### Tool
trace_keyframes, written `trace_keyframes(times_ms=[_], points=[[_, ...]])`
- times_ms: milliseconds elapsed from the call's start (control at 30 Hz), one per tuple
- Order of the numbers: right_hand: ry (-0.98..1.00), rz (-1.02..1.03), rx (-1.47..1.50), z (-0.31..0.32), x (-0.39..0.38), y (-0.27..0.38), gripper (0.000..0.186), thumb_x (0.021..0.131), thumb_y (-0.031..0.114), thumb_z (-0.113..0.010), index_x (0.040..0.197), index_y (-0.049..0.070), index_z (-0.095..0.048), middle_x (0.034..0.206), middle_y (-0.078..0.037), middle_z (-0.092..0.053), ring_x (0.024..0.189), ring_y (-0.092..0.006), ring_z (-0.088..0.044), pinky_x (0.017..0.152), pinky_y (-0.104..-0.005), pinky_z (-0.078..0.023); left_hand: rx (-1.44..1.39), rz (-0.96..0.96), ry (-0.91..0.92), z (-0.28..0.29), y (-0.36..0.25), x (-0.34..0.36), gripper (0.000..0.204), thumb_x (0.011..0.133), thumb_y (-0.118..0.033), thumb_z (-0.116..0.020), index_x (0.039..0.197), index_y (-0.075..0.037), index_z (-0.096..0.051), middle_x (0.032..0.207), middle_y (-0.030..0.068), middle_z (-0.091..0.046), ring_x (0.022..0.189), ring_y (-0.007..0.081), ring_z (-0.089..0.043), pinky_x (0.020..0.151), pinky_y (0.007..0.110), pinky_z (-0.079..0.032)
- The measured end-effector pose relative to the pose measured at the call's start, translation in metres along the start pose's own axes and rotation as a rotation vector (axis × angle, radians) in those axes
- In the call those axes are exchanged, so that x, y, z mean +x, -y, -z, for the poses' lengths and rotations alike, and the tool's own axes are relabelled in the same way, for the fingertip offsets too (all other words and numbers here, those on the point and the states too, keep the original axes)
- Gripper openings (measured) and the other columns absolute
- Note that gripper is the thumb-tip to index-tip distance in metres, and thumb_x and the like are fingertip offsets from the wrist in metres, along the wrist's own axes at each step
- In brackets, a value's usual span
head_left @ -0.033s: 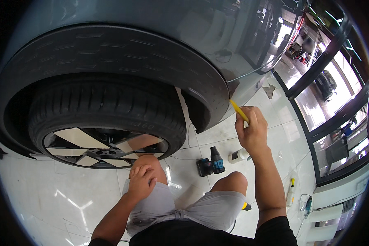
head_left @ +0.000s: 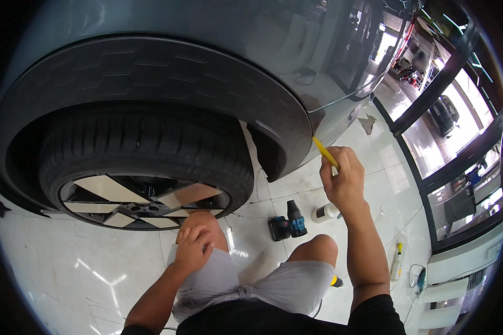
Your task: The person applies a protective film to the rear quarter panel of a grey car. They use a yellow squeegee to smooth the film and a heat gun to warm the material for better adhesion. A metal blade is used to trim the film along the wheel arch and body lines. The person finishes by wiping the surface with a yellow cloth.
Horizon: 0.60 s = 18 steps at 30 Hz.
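Right fingers: clamping on a slim, pointed yellow stick tool (head_left: 326, 153); the right hand (head_left: 345, 174) is holding it near its lower end.
Tool tip: touching, or nearly touching, the seam where the dark textured plastic wheel-arch trim (head_left: 218, 70) is meeting the glossy grey-blue car body panel (head_left: 223, 19).
Left fingers: lying slightly apart and gripping nothing; the left hand (head_left: 193, 247) is resting on the left knee.
Handling: the tip is seemingly working at the seam; good practice is probably favouring a shallow angle, light pressure and short strokes, so that the point is sparing the paint.
Wheel: a black rubber tyre (head_left: 145, 134) is sitting under the arch, around a black-and-cream wheel rim (head_left: 114, 187).
Floor: glossy white tiles (head_left: 67, 268) are carrying a black-and-blue power tool (head_left: 296, 220), with a pale bottle with a dark band (head_left: 325, 213) standing just beside it.
Farther right: a white-and-yellow tube (head_left: 397, 262) is lying on the tiles.
Markings: the tyre sidewall is showing blurred lettering; the bottle's band is possibly being a label, too small for reading.
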State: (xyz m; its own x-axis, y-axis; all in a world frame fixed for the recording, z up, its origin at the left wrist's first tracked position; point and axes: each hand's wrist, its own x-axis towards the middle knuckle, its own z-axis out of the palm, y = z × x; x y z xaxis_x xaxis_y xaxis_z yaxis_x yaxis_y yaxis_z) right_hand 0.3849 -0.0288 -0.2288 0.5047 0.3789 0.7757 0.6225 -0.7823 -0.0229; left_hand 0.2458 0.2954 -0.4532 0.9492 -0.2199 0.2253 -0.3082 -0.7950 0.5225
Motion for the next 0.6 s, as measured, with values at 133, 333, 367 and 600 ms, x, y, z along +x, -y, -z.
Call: trace_keyframes(times_ms=[133,333,367,600], points=[[-0.064,0.040,0.064,0.015,0.021,0.014,0.027,0.072,-0.004,-0.068,0.096,0.005,-0.057,0.088,-0.011,-0.062,0.074,-0.0289,-0.059,0.062,-0.0381,-0.048,0.005,0.007,0.002,-0.004,0.000,-0.001,0.029,0.082,-0.023,-0.067,0.107,-0.008,-0.067,0.124,0.0088,-0.055,0.112,0.0300,-0.049,0.099,0.046,-0.035],[-0.015,0.054,0.074,0.006,0.028,0.012,0.029,0.071,-0.004,-0.068,0.098,0.003,-0.058,0.088,-0.011,-0.061,0.074,-0.0291,-0.058,0.062,-0.0388,-0.049,0.038,0.029,-0.006,-0.005,0.002,-0.002,0.028,0.082,-0.023,-0.067,0.107,-0.008,-0.068,0.123,0.0091,-0.055,0.112,0.0311,-0.050,0.099,0.046,-0.036],[-0.009,0.042,0.055,0.005,0.021,0.008,0.029,0.071,-0.004,-0.068,0.098,0.003,-0.058,0.088,-0.011,-0.061,0.074,-0.0295,-0.058,0.062,-0.0390,-0.049,0.025,0.030,-0.004,-0.006,0.000,0.000,0.028,0.082,-0.022,-0.067,0.107,-0.008,-0.068,0.123,0.0091,-0.055,0.112,0.0314,-0.050,0.099,0.046,-0.037],[-0.036,-0.099,0.122,-0.065,-0.074,-0.043,0.031,0.072,-0.004,-0.068,0.100,0.004,-0.057,0.092,-0.013,-0.063,0.079,-0.0333,-0.060,0.065,-0.0405,-0.050,0.057,0.002,-0.003,-0.007,0.001,0.001,0.028,0.081,-0.021,-0.068,0.106,-0.008,-0.068,0.122,0.0096,-0.056,0.111,0.0330,-0.051,0.098,0.046,-0.039]])
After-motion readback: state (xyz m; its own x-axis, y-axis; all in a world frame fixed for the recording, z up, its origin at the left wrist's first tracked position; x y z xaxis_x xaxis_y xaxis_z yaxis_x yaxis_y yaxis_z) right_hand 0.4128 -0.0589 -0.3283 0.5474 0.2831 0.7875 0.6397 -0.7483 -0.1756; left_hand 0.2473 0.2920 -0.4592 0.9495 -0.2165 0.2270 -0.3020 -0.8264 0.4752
